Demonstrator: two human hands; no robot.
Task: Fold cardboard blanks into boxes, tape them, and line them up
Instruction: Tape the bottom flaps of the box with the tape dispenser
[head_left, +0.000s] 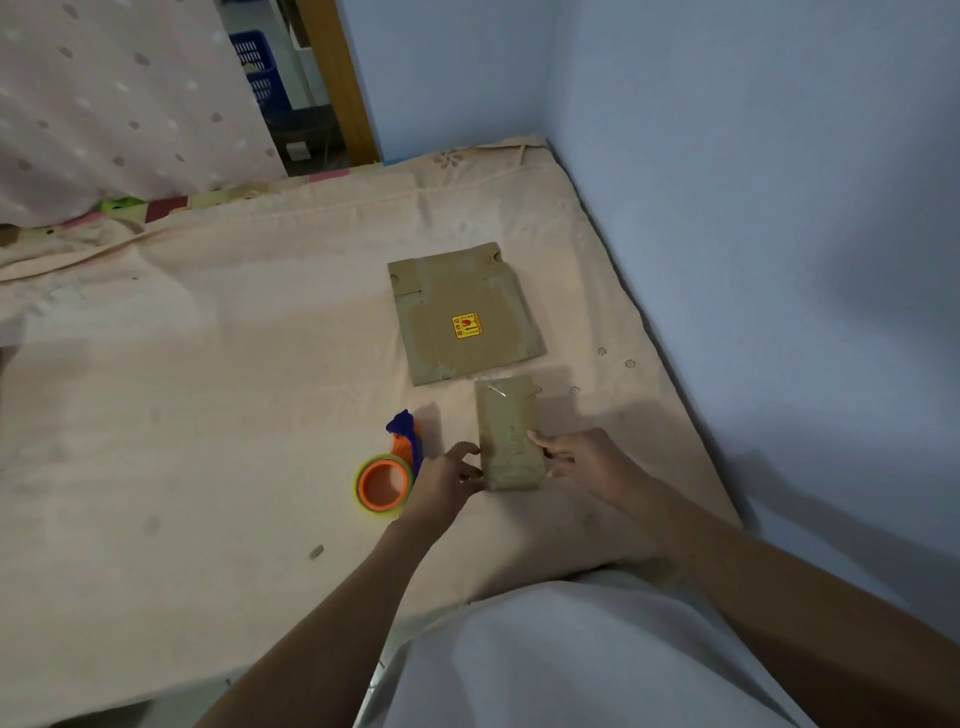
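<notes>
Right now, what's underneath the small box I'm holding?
The small box stands on the pink bedsheet, held between the left hand and right hand. The sheet directly beneath it is covered, so anything under there can't be seen.

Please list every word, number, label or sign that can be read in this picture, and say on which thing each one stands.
Yellow sticker on the flat blank: red marks and small print, too blurred to read.
Box held between the left hand and the right hand: faint marks on its top face, not readable.
Tape dispenser: no text shows.
Nothing else carries readable text.
</notes>
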